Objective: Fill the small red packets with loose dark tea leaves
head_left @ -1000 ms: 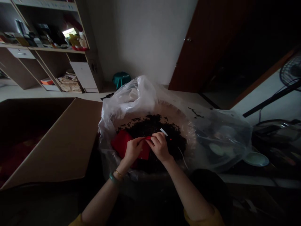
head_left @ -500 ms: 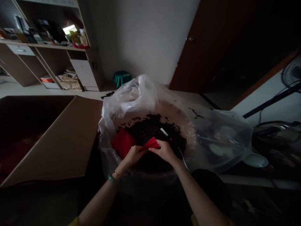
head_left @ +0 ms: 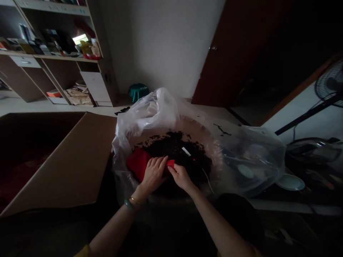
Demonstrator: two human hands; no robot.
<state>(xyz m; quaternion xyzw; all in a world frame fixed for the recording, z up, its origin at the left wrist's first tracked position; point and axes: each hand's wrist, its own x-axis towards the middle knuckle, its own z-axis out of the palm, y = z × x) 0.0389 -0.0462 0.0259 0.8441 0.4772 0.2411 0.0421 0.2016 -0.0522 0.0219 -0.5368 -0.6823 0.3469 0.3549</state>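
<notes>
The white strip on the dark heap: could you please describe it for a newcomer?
Inside the big clear plastic bag lies a dark crumbly heap. Just beyond the right hand, a short white strip rests on it, beside a tiny red speck.

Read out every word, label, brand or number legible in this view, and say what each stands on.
Nothing can be read for certain.
Packages on the shelf: printing too small to read.
White slip on the dark heap: too small to tell.
Red sheet: no writing shows.
Cardboard flap: no print shows.
</notes>
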